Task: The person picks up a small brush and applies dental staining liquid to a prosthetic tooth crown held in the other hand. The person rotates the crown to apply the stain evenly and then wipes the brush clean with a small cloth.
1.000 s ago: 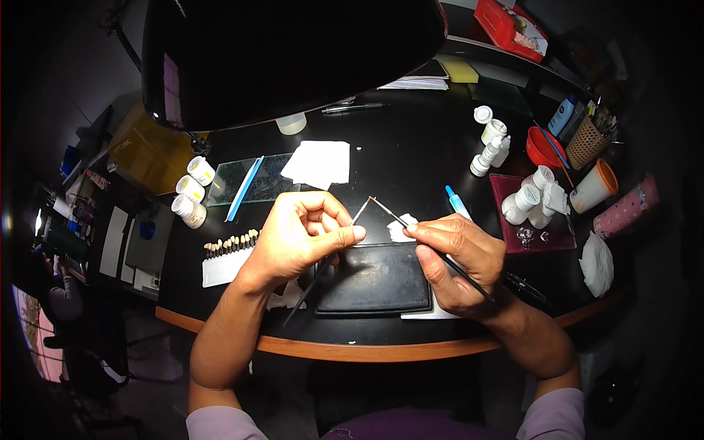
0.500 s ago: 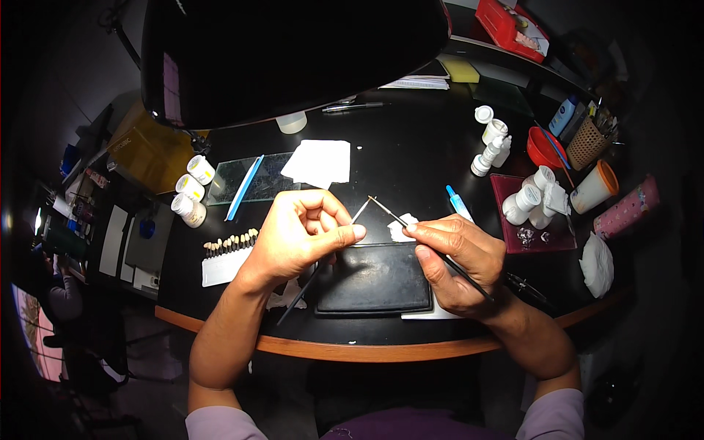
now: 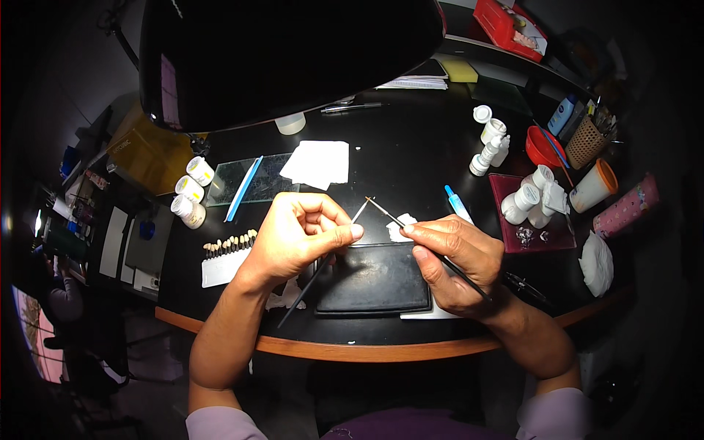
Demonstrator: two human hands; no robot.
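Observation:
My left hand (image 3: 301, 231) is closed around a thin tool with a pale, slender end (image 3: 359, 213) and a dark handle (image 3: 304, 292) sticking out below the hand. In my right hand (image 3: 463, 262) a fine paintbrush (image 3: 387, 213) with a dark handle is pinched, pointing up and left. The two tips meet or nearly touch above the table; a tiny brownish spot shows there, too small to make out. Below both hands lies a flat black rectangular case or pad (image 3: 374, 282). Crumpled white tissue (image 3: 401, 228) sits behind the right fingertips.
A dark lamp hood (image 3: 286, 59) hangs over the far left. Shade tabs (image 3: 229, 244), white jars (image 3: 189, 189), a glass slab (image 3: 273, 189) and paper sheets (image 3: 319, 163) lie left. Rightward stand bottles (image 3: 522, 202) on a maroon tray (image 3: 506, 240), a red bowl (image 3: 543, 148) and a cup (image 3: 592, 187).
Both hands have barely moved, with the tips still together. The whole view has shifted very slightly.

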